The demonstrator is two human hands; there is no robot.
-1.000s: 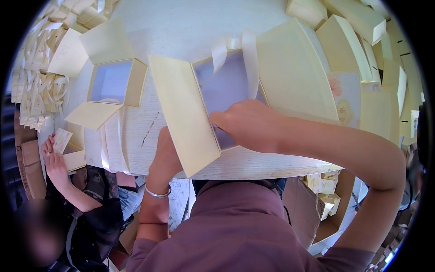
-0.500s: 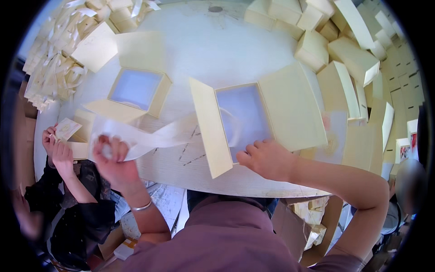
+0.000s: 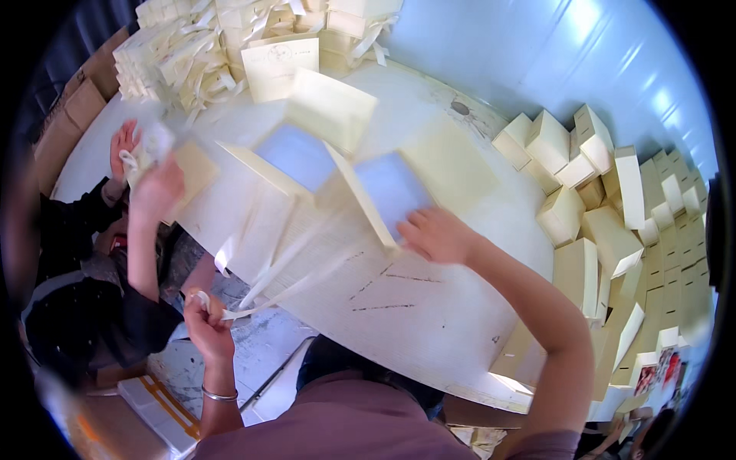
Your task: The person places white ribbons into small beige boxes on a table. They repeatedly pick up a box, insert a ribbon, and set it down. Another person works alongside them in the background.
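Cream box (image 3: 392,180), open and lined in pale lilac-blue, sits on the broad white table (image 3: 468,322), which fills most of the view; cream boxes are stacked (image 3: 611,236) along its right side, and a beribboned stack (image 3: 176,73) crowds its far left. Compared with 0.5 s ago, the box now appears much closer to a 2nd open box (image 3: 295,157): its raised left flap (image 3: 360,195) overlaps that neighbour in view, though whether the 2 touch I cannot tell. Its lid (image 3: 452,161), blurred, spreads out on the far right side. The left hand has dropped beyond the table's near edge, and the pale loop seen inside the box then no longer shows, so more ribbon now appears to lie outside the box, drawn long toward the body. The box lies ahead of the right hand (image 3: 442,234) and a little to its left, with the fingers at its near right edge; blur hides whether they grip or merely rest. It is well apart from the left hand (image 3: 208,326), up and to the right of it, and that hand is clenched around white ribbon (image 3: 236,313) running back toward the 2 boxes. Smallest is a silvery bracelet (image 3: 219,395) on the left wrist.
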